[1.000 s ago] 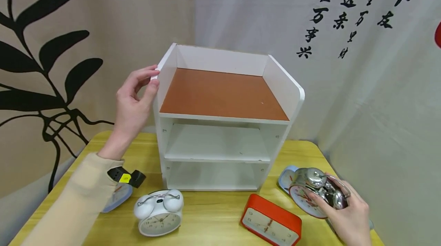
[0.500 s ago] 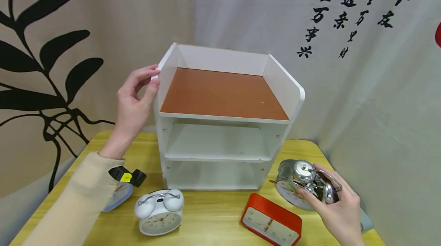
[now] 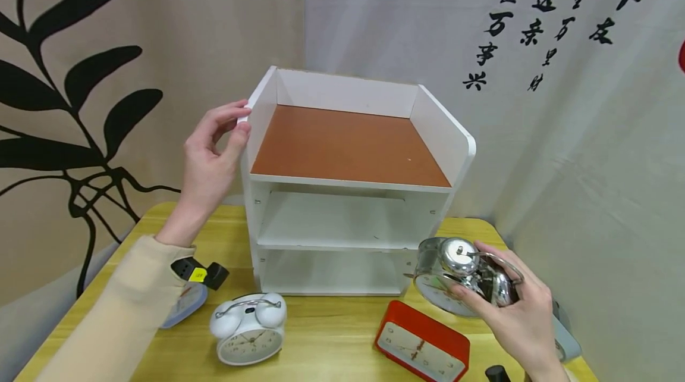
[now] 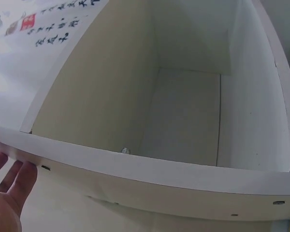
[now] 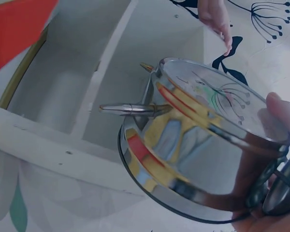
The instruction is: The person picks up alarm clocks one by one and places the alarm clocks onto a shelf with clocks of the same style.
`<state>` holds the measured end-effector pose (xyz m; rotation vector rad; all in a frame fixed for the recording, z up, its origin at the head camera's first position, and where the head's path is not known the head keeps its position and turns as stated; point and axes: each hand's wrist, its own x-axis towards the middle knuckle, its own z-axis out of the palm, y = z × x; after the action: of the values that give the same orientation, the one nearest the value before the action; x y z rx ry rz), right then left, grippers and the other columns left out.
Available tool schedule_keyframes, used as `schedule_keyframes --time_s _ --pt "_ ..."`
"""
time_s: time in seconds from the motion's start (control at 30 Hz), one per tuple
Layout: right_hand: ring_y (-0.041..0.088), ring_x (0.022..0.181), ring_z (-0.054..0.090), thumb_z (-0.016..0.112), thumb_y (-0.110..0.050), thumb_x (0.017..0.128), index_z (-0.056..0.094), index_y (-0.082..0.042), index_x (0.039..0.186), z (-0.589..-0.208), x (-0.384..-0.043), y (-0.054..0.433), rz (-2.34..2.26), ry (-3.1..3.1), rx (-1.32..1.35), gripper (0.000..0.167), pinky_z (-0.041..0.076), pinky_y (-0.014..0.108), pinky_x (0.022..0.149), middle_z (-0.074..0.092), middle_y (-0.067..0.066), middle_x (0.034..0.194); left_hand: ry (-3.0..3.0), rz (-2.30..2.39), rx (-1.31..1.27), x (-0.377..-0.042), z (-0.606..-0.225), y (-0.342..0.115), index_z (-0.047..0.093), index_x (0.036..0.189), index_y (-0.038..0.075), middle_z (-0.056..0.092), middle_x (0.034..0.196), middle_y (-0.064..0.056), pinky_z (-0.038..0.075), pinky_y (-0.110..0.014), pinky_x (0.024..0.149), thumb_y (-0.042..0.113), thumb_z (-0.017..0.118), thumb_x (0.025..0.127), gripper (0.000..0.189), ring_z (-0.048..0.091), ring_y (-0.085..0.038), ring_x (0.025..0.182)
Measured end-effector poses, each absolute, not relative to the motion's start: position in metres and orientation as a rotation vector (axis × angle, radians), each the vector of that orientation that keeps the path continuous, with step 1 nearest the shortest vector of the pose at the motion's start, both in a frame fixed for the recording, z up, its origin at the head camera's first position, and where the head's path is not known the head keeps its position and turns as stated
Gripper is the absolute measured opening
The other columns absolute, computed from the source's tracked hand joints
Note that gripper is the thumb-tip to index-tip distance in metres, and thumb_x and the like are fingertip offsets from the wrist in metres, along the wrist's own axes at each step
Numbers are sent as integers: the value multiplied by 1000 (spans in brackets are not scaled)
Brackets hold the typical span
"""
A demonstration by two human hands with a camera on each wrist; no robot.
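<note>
A small white shelf unit with a brown top board stands on the table. My left hand pinches the upper front edge of its left side panel between thumb and fingers; in the left wrist view the fingers lie against that panel. My right hand grips a silver twin-bell alarm clock from its bell side, thumb toward the dial. Tilted, the clock overlaps the unit's lower right corner in the head view. Its metal feet point toward the compartments in the right wrist view.
A white twin-bell alarm clock and a red rectangular clock stand on the yellow table before the unit. A pale blue clock is partly behind the left sleeve. A blue-grey object lies by the right wrist. Cloth hangs behind.
My right hand has carried the silver alarm clock left and slightly up, toward the unit, uncovering the blue-grey object at the right. The left hand keeps its place on the panel.
</note>
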<state>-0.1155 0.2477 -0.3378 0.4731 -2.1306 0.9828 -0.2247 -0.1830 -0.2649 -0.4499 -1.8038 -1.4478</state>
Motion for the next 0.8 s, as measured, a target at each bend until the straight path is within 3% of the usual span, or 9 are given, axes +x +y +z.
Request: schedule_keyframes --time_s 0.23,0.43,0.63,0.8 --pt "-5 103 66 93 15 53 72 1 126 -319 -122 242 1022 -2056 615 77 51 3 84 72 -22 120 -1822 -1444 -436 -224 -265 -182 60 136 -5 62 149 -5 56 -6 90 6 58 105 33 63 -10 123" --pt "-3 102 67 97 5 55 73 1 125 -304 -127 233 1020 -1998 695 74 51 5 83 74 -17 120 -1821 -1432 -436 -224 -264 -183 60 136 -5 62 150 -9 56 -6 91 7 58 105 33 62 -3 121" --pt "-2 107 69 99 -3 60 73 4 124 -288 -133 223 1056 -1966 774 70 52 5 86 75 -15 125 -1813 -1438 -437 -225 -264 -183 61 135 -5 64 146 1 56 -6 90 6 59 105 32 63 -3 120" --pt "3 108 70 99 -21 70 72 7 122 -275 -138 211 1113 -1913 868 65 54 6 85 76 -10 126 -1809 -1446 -438 -224 -264 -183 62 134 -6 64 141 14 56 -6 89 6 59 104 32 62 -1 119"
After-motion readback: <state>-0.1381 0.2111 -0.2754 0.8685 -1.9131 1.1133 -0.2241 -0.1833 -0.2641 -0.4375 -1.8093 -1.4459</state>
